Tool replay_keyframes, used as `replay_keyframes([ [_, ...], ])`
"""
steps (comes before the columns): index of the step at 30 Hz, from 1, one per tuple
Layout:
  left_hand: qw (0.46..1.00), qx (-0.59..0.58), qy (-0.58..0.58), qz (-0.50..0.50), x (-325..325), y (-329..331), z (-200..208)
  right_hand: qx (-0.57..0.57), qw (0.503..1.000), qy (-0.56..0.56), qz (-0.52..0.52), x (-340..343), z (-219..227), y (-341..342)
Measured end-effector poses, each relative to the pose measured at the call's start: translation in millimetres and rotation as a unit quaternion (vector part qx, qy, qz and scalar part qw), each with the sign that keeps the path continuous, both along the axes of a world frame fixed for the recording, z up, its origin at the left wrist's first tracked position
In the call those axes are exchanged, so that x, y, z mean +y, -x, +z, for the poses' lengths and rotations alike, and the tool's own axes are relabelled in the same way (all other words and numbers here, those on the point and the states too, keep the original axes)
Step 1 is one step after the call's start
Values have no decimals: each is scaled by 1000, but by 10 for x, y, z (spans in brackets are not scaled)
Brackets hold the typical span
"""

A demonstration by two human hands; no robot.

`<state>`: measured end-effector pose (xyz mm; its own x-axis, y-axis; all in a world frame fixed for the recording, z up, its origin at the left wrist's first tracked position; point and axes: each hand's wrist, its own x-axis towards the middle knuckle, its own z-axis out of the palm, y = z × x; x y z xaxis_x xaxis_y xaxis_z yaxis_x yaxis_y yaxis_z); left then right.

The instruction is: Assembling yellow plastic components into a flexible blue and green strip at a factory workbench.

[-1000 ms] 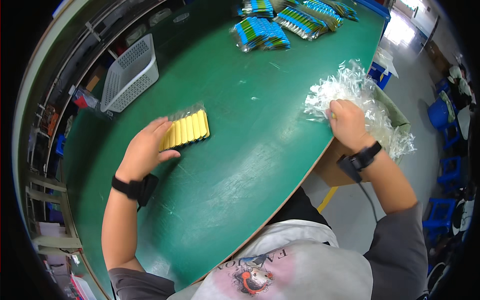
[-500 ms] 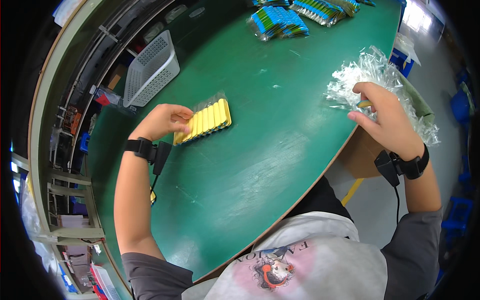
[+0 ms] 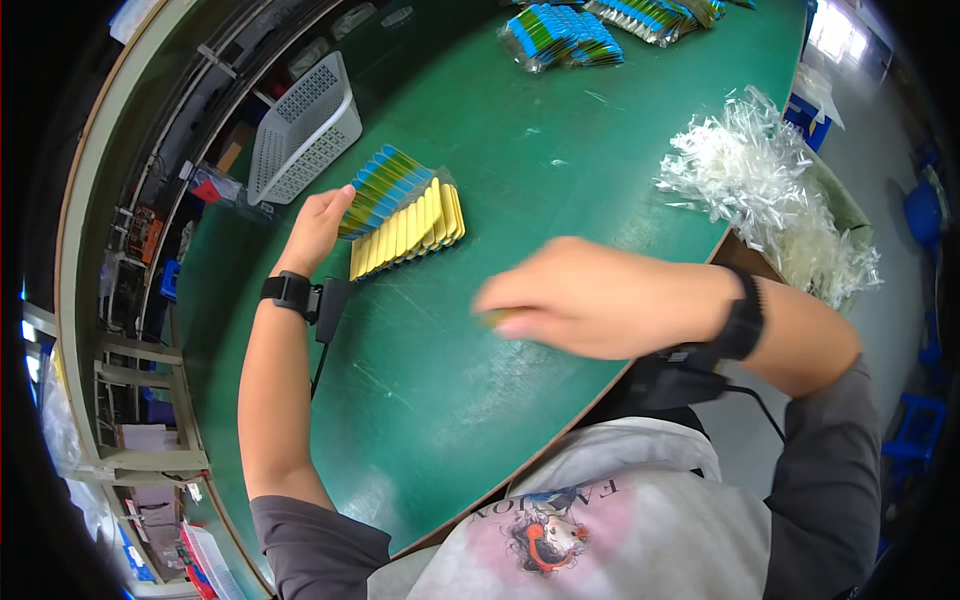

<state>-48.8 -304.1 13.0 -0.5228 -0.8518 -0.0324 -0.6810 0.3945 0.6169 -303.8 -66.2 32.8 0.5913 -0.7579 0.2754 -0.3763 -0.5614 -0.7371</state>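
Note:
A row of flat yellow pieces [image 3: 403, 237] with rounded ends lies overlapped on the green table, with clear film at its far edge. Right behind it stands a fanned row of blue-and-green pieces [image 3: 388, 185]. My left hand [image 3: 318, 228] grips the left end of that fanned row; most of its fingers are hidden behind. My right hand [image 3: 580, 298] is over the table's middle, smeared by motion. Between its thumb and fingers shows a bit of a small yellow-green thing [image 3: 494, 317], its kind unclear.
A heap of clear plastic scraps [image 3: 740, 165] spills over the table's right edge into a box. Bundles of blue-and-green packets [image 3: 560, 38] lie at the far side. A grey perforated basket [image 3: 305, 130] stands at the left, by the shelving. The green table [image 3: 450, 400] curves in front of me.
My right hand has swung left from the scrap heap to over the table. My left hand has shifted back off the yellow row, and the blue-and-green row now stands fanned out behind it.

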Motion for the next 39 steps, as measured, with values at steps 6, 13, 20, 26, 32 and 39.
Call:
replay_keyframes([
  [6, 931, 38, 355, 76, 382, 229, 48, 155, 905, 336, -211, -939, -477, -647],
  [13, 814, 39, 543, 200, 1107, -465, 1002, 177, 962, 130, -163, -1010, -627, -408],
  [20, 913, -212, 226, -265, 2812, -138, 43, -52, 957, 209, -196, -1037, -464, -393],
  [26, 917, -131, 256, -276, 2677, -324, -14, -22, 988, -29, -147, -821, -275, -472],
  [32, 936, -186, 153, -257, 2764, -360, 0, 272, 955, 5, 116, -547, -97, -976],
  [39, 924, -195, 173, -280, 2793, -350, -20, 285, 942, 55, 171, -552, -198, -1446],
])
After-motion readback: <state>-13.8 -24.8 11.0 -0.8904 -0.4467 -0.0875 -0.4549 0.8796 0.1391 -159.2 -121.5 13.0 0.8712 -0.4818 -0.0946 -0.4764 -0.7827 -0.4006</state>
